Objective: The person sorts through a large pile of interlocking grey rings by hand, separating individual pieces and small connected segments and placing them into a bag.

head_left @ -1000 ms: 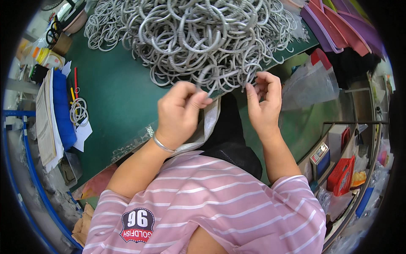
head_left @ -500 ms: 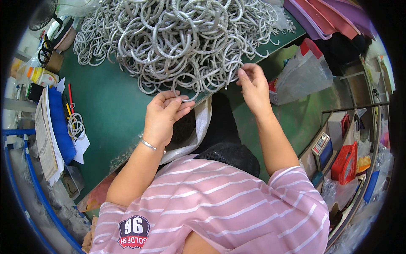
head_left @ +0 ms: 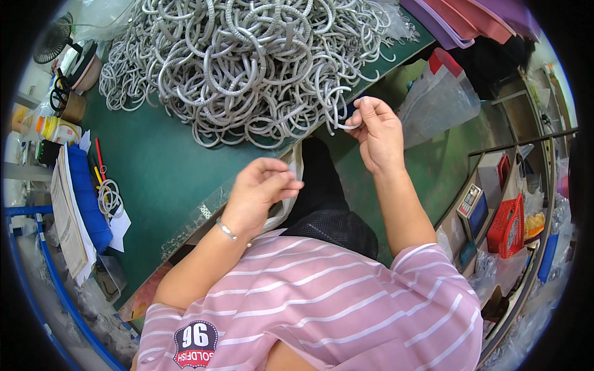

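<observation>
A large tangled heap of grey braided cord rings point(head_left: 241, 74) lies on the green table point(head_left: 167, 179). At the heap's right edge, my right hand point(head_left: 378, 133) pinches the end of a curved grey cord point(head_left: 348, 127) between thumb and fingers. The rest of that cord runs in among the other rings. Over the table's front edge, nearer my body, is my left hand point(head_left: 263, 188). Its fingers are curled together and slightly blurred, and whatever they hold, if anything, is hidden.
Scissors point(head_left: 60, 93) in a holder, a blue folder point(head_left: 90, 198) with papers, pens and a coiled cord point(head_left: 110, 198) sit on the left. A clear bag point(head_left: 439, 102) and pink and purple bins point(head_left: 458, 18) are at the upper right. A red basket point(head_left: 506, 227) stands on the right shelf.
My left hand has come away from the heap's front edge toward my body, and the cord it pinched no longer shows. My right hand has closed on a cord end at the heap's edge.
</observation>
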Demonstrator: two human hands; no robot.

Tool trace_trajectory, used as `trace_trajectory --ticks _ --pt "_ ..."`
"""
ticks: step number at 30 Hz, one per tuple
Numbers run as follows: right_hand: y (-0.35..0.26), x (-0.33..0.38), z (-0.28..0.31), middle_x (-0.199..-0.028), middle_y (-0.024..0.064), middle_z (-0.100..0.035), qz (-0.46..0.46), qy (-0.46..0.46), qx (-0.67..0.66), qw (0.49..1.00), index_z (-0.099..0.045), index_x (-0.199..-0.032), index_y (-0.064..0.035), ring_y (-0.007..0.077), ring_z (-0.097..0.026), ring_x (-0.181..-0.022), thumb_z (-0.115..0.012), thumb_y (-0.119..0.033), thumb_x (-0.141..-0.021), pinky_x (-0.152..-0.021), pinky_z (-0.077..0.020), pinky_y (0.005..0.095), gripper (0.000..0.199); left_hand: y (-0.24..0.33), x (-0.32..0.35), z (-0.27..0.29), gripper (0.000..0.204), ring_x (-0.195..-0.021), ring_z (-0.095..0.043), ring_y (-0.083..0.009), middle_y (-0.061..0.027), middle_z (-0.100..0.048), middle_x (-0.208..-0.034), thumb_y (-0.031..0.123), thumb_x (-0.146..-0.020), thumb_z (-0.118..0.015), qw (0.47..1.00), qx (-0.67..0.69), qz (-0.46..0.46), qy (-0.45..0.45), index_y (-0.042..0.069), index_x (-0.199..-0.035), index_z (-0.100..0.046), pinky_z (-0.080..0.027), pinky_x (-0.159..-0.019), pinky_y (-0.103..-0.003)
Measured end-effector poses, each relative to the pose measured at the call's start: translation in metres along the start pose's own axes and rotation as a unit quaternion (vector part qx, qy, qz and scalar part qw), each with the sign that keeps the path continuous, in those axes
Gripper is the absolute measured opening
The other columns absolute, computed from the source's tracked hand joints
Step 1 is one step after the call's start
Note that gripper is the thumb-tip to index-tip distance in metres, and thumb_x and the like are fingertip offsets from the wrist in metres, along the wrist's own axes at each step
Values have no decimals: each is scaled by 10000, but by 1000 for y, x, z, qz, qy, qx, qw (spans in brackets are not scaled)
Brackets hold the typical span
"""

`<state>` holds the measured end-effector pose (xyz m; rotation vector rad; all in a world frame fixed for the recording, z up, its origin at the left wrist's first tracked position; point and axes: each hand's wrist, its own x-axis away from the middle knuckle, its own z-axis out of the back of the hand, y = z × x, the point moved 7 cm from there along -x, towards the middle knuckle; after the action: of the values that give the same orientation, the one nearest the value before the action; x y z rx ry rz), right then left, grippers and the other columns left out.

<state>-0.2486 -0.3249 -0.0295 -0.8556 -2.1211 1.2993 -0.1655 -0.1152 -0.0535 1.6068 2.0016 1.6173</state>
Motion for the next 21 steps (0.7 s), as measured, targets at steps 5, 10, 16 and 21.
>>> trace_trajectory --ticks 5,10,16,21 --pt "-17 11 -28 -863 38 -598 60 -82 38 994 -552 -1177 20 91 -564 -784 -556 -65 -902 -748 -483 244 288 -6 -36 -55 565 -1233 -437 -255 -180 -407 -1341 95 -875 -572 989 99 -13 -105 -40 -1347 -291 -382 -1004 -344" --pt "-57 33 -38 -975 115 -625 209 -79 105 969 -457 -1234 40 133 -586 -876 -526 51 -876 -811 -471 255 364 -8 -57 -82 550 -1264 -399 -248 -167 -394 -1356 -9 -858 -502 961 238 -12 -143 -29 -1359 -277 -346 -1033 -352" --pt "-75 17 -32 -832 88 -648 194 -15 291 937 -575 -969 34 121 -612 -722 -540 -10 -886 -662 -492 233 100 -8 -72 -84 392 -1220 -458 -269 -165 -485 -1262 -17 -870 -470 915 383 -2 -126 -51 -1252 -391 -392 -1029 -368" --pt "-74 -6 -50 -719 62 -617 205 -87 518 826 -606 -852 33 107 -582 -670 -573 -17 -821 -620 -474 270 68 -10 -73 -84 280 -1146 -526 -247 -153 -524 -1222 32 -924 -454 922 383 -5 -58 -37 -1193 -424 -448 -974 -349"
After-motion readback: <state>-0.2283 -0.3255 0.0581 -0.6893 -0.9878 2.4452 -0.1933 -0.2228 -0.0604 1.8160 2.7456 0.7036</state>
